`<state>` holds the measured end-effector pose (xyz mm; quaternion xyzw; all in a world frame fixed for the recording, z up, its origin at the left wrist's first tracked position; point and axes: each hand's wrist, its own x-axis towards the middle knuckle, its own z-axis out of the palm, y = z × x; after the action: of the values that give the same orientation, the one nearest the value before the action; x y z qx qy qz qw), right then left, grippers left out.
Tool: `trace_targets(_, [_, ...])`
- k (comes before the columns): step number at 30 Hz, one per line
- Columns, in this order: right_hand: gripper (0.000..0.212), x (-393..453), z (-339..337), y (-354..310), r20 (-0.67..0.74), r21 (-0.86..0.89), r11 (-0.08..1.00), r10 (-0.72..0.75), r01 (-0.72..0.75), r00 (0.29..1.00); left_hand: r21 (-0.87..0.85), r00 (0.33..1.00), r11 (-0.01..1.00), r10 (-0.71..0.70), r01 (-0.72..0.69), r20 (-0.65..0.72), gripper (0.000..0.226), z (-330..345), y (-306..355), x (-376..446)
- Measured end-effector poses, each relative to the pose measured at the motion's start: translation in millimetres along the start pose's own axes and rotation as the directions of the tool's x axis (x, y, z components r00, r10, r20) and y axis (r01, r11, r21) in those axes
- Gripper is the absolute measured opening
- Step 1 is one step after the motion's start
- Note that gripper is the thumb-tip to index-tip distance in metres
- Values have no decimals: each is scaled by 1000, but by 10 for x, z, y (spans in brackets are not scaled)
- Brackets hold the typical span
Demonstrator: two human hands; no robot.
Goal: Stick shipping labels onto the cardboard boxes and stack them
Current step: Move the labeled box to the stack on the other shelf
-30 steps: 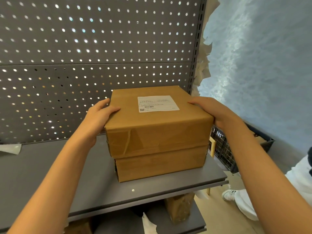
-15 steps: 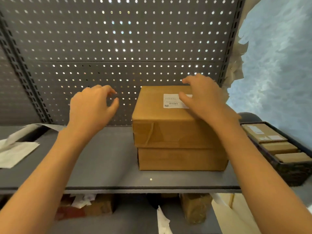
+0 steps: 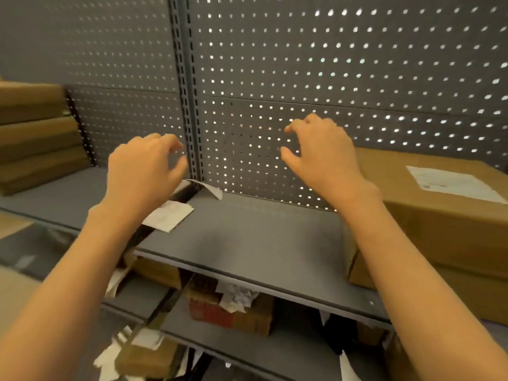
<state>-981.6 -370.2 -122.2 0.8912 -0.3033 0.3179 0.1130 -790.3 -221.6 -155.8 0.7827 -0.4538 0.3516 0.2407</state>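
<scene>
Two stacked cardboard boxes (image 3: 439,224) stand at the right end of the grey shelf (image 3: 247,243). The top box carries a white shipping label (image 3: 453,182). My right hand (image 3: 321,149) hovers left of that stack, empty, with its fingers curled apart. My left hand (image 3: 143,169) floats above the shelf near the upright post, also empty with loose fingers. Beneath it lie white label sheets (image 3: 170,215). A second stack of cardboard boxes (image 3: 35,138) sits at the far left.
A perforated grey back panel (image 3: 302,78) and a slotted upright post (image 3: 187,92) close off the rear. Lower shelves hold brown boxes (image 3: 231,312) and crumpled paper scraps (image 3: 236,295).
Both hands have let go of the labelled stack and swung left with my view. The stack now sits at the right edge of the frame, and the left stack has come into sight.
</scene>
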Motion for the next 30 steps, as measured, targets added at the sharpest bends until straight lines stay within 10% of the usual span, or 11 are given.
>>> trace_targets(30, [31, 1554, 1527, -4236, -40, 238, 921, -307, 308, 951, 252, 969, 938, -246, 240, -9, 23, -449, -4309, -214])
